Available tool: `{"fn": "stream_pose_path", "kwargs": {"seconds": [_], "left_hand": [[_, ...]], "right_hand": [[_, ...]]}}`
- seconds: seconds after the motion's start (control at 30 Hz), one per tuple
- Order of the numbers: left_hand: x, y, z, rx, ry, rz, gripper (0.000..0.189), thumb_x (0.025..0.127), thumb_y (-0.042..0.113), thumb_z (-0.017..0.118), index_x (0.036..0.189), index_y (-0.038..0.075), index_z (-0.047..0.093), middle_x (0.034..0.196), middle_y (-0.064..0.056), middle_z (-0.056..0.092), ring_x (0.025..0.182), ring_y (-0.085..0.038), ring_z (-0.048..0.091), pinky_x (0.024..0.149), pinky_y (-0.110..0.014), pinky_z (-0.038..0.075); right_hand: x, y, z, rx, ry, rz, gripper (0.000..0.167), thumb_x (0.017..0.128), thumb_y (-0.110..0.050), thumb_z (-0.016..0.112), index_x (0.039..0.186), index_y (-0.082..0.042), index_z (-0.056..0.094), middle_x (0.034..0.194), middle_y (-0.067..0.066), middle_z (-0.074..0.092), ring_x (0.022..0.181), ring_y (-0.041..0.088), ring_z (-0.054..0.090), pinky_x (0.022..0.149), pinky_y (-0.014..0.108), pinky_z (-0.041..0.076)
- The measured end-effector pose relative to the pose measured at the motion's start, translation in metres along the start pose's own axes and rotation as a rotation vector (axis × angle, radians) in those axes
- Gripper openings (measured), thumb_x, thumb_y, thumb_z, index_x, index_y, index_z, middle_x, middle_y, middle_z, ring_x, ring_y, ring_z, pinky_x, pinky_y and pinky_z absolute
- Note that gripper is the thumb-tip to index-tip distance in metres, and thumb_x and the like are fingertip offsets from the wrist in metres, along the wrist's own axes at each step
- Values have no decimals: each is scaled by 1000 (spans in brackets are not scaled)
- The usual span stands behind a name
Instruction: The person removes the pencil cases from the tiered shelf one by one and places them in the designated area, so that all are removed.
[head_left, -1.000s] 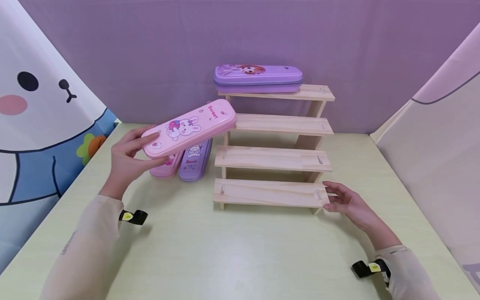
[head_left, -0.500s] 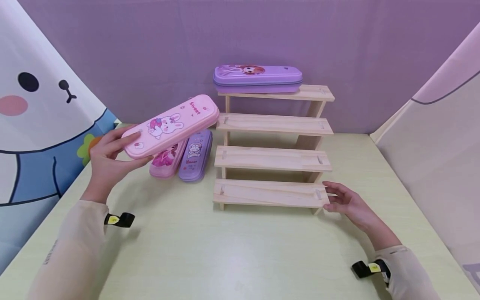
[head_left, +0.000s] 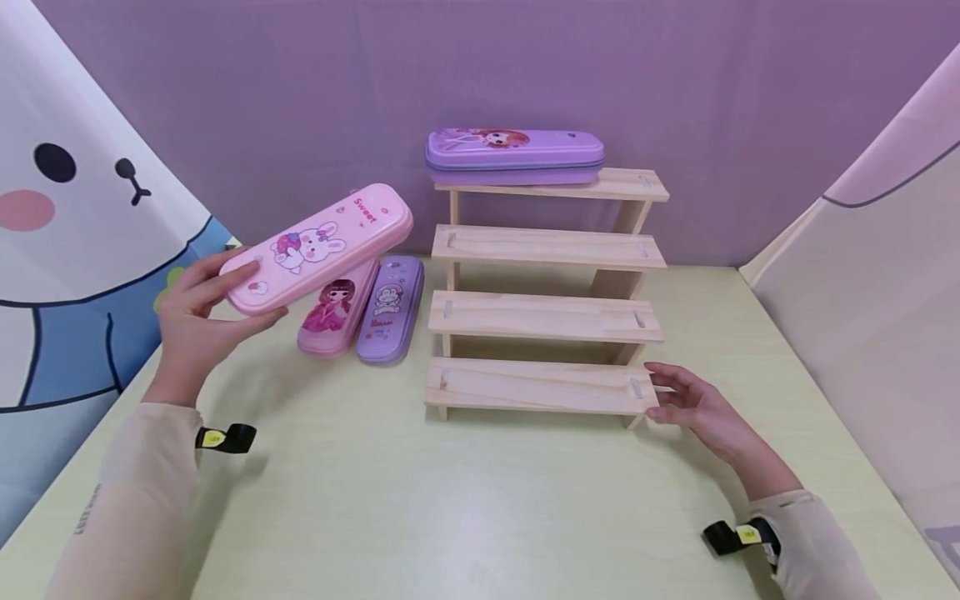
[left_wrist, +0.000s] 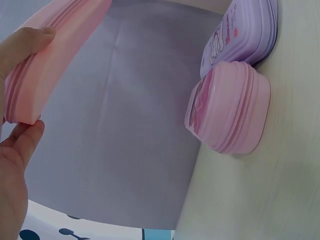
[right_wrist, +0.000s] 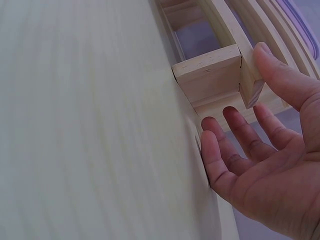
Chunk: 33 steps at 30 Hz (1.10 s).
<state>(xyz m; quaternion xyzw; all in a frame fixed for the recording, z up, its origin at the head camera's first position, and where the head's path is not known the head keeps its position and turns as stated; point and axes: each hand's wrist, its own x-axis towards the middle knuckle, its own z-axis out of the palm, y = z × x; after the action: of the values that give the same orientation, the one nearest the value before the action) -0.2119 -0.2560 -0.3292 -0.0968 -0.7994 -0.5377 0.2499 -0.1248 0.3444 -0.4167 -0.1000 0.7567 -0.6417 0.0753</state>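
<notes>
My left hand [head_left: 198, 312] grips a pink pencil case [head_left: 318, 250] with a bunny and the word Sweet on its lid. The case is raised and tilted, its right end higher. In the left wrist view the thumb [left_wrist: 37, 37] lies along its zipper side. At the lowest step's right end, my right hand [head_left: 697, 408] holds the board of a four-step wooden stand [head_left: 543, 387]. The right wrist view has its thumb [right_wrist: 280, 72] against the board and a fingertip at the board's corner; the other fingers are loosely curled beside it.
On the stand's top step lies a purple pencil case [head_left: 517, 158]. Left of the stand, a pink pencil case [head_left: 333, 312] with a doll picture lies on the table [head_left: 480, 508] beside a lilac one [head_left: 390, 308]. A purple cloth [head_left: 712, 108] hangs behind.
My left hand has moved left with the bunny pencil case, away from the stand, uncovering more of the two cases on the table. The right hand has stayed in place.
</notes>
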Motion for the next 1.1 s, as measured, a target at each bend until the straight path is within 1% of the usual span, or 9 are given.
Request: {"fn": "stream_pose_path", "kwargs": {"seconds": [0.2,0.33,0.43,0.63,0.8,0.97,1.1], "left_hand": [[1,-4,-4,15,27,14,53,80,-2,80,129,13,67,140,-5,54,128,-13,40,91,-14,47],[2,-7,-6,43,56,-1,52,81,0,80,129,14,67,139,-3,54,128,-12,41,89,-12,47],[2,-9,-8,68,77,-38,52,82,5,81,130,17,67,141,-1,53,128,-10,41,88,-12,47],[4,-14,-11,93,119,-164,51,84,16,81,131,26,66,143,6,49,130,-6,36,89,-13,47],[4,-19,-13,119,156,-228,51,84,23,81,131,31,65,143,8,48,130,-5,34,86,-12,46],[4,-22,-13,105,194,-256,52,82,23,82,130,31,65,141,9,48,129,-6,36,89,-14,47],[4,-22,-11,102,233,-255,52,81,22,83,130,31,66,140,9,49,127,-6,38,92,-15,46]], "right_hand": [[0,0,0,5,-6,-7,56,88,9,67,138,-13,53,118,-8,59,103,9,62,83,22,54],[0,0,0,4,-4,-5,56,88,8,68,138,-13,53,118,-8,59,103,9,62,83,22,54],[0,1,-1,4,-5,-3,56,88,8,67,138,-11,52,118,-8,59,104,9,62,83,22,54],[0,1,-1,-2,-1,3,56,89,8,67,139,-8,50,118,-7,59,104,9,61,84,22,54],[0,-1,0,-10,6,12,57,88,7,68,140,-6,49,118,-7,59,104,8,61,84,22,54],[0,-1,0,-11,7,13,57,88,7,68,140,-5,49,118,-7,59,104,8,61,84,22,54],[0,-1,0,-12,7,16,57,88,7,68,140,-6,49,118,-7,59,104,8,61,84,22,54]]}}
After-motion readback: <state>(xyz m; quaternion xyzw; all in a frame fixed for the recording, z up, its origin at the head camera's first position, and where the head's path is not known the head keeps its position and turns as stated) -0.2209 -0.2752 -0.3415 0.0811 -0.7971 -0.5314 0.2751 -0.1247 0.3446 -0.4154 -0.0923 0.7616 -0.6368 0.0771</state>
